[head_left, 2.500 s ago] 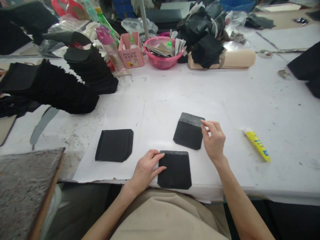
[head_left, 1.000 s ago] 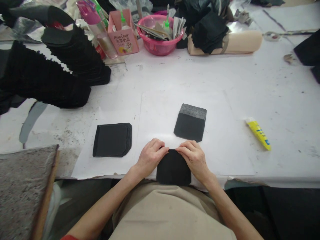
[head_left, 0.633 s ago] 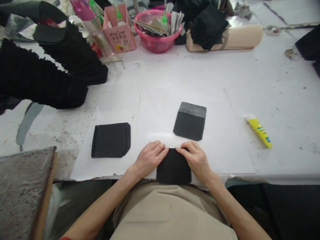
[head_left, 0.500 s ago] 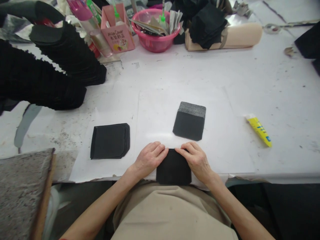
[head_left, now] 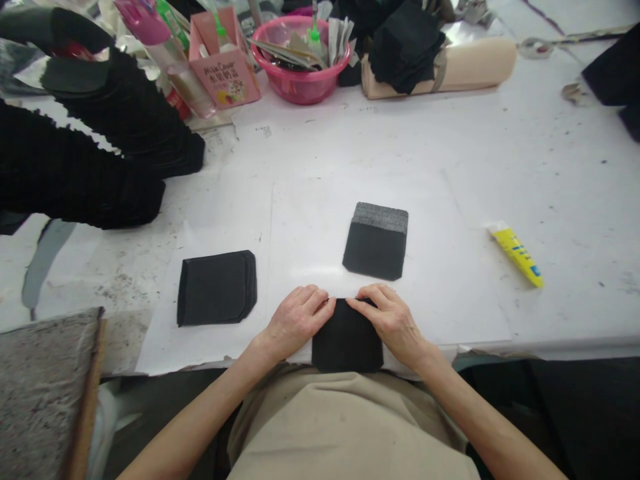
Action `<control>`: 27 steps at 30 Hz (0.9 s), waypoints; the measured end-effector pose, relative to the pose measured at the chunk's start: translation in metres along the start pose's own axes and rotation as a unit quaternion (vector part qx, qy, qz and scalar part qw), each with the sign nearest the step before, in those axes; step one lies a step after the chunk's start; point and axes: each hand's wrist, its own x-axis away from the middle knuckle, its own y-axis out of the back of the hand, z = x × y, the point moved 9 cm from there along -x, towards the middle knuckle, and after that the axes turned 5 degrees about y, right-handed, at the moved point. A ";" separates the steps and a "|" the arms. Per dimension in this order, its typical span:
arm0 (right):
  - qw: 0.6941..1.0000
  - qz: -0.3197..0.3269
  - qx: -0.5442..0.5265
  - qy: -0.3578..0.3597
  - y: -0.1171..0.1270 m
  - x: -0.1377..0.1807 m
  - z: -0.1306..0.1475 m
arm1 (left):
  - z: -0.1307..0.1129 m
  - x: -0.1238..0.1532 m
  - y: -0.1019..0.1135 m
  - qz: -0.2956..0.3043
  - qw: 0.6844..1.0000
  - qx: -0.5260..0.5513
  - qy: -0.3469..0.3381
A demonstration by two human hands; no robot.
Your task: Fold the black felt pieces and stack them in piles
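A black flat piece, leather-like with clipped corners, lies at the table's front edge against my apron. My left hand pinches its far edge near the left corner, thumb on the near side. On the same edge, further right, my right hand pinches with thumb and fingers; the tips of the two hands are a little apart. Just beyond them lies a stack of black pieces with grey fanned edges. To the left rests a second neat stack of black pieces.
A yellow tube lies at the right. Tall leaning stacks of black pieces stand at the left. Along the back are a pink box, a pink basin and a beige roll. A rough board juts in at front left.
The view has shifted slightly. My right fingertips have moved a little to the left along the piece's far edge; my left hand keeps its pinch.
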 end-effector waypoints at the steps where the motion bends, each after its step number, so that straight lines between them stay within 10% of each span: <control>1: 1.000 0.002 -0.002 -0.001 0.000 0.000 0.000 | 0.000 0.000 0.000 0.002 1.000 0.000 0.000; 27: 0.999 0.028 0.014 0.009 -0.001 -0.001 -0.001 | -0.001 -0.002 -0.006 0.050 0.998 -0.008 -0.030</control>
